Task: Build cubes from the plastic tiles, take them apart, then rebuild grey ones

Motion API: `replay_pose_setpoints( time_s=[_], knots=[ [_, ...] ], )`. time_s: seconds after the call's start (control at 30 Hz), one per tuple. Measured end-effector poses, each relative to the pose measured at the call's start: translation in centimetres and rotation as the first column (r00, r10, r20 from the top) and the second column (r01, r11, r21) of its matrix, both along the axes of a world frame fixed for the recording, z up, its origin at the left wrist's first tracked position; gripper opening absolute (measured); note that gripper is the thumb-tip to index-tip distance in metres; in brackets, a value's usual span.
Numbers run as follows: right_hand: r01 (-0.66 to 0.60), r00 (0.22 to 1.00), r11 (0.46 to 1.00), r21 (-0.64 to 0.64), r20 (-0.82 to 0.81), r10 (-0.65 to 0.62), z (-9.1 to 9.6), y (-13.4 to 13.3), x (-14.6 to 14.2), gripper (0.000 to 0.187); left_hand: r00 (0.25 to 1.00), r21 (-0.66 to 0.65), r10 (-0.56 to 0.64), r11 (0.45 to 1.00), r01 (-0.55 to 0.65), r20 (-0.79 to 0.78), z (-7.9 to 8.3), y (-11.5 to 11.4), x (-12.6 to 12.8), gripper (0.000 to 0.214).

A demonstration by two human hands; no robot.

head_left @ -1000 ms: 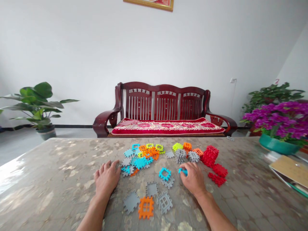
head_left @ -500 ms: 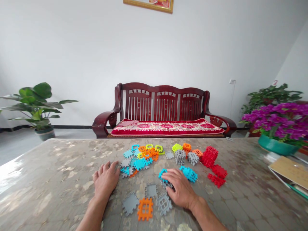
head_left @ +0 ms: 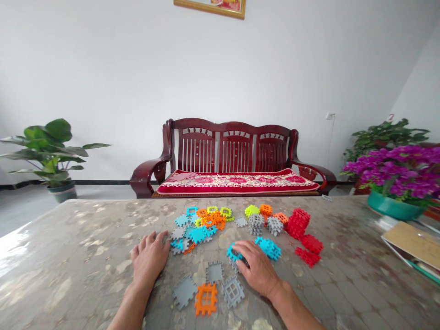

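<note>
Flat interlocking plastic tiles lie scattered on a marbled table. My left hand rests palm down, fingers spread, its fingertips at the edge of a pile of blue, grey and orange tiles. My right hand lies over a blue open-frame tile, fingers curled onto it and a grey tile beneath. A joined blue piece sits just right of that hand. In front of my hands lie an orange grid tile and grey tiles.
A red block and loose red tiles sit at right, grey and green blocks behind. A teal pot of purple flowers and books stand at the table's right edge. A wooden bench faces me.
My right hand let go of the joined blue piece near the red tiles, moved left onto the blue frame tile and closed its fingers on it. My left hand stayed put.
</note>
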State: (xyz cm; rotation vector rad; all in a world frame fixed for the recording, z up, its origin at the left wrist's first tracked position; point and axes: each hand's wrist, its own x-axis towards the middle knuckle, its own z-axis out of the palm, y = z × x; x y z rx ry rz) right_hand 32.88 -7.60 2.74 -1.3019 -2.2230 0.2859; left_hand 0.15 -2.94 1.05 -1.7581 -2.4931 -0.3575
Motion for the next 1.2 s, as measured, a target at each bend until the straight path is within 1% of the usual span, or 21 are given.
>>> replay_pose_setpoints(
  time_s=[0.07,0.13,0.23,0.37,0.57,1.03,1.2],
  knots=[
    [0.044,0.999,0.999,-0.005,0.025,-0.044,-0.24,0.12,0.09,0.038,1.000,0.000,-0.002,1.000,0.002,0.000,-0.10,0.05,-0.08,0.045],
    [0.055,0.997,0.998,-0.022,0.055,-0.054,-0.36,0.19,0.14,0.036,1.000,0.004,-0.005,1.000,0.006,-0.004,-0.21,0.10,-0.15,0.045],
    [0.056,0.996,0.998,-0.032,0.067,-0.054,-0.26,0.22,0.11,0.034,1.000,-0.001,-0.009,1.000,0.009,-0.007,-0.32,0.14,-0.19,0.046],
    [0.059,0.997,0.998,-0.014,0.052,-0.058,-0.09,0.19,0.02,0.032,1.000,-0.006,-0.006,1.000,0.006,-0.003,-0.35,0.18,-0.21,0.045],
    [0.053,0.997,0.999,0.010,0.051,-0.054,-0.54,0.33,0.17,0.030,1.000,-0.019,-0.007,1.000,0.007,0.016,-0.18,0.15,-0.18,0.046],
    [0.055,0.998,0.998,0.000,0.036,-0.055,-0.59,0.45,0.28,0.029,1.000,0.031,-0.008,1.000,0.007,0.026,-0.34,0.08,-0.09,0.043],
    [0.058,0.998,0.998,0.007,0.029,-0.058,-0.41,0.37,0.22,0.029,0.999,0.012,0.004,1.000,-0.004,0.034,-0.10,0.08,0.01,0.043]
  ],
)
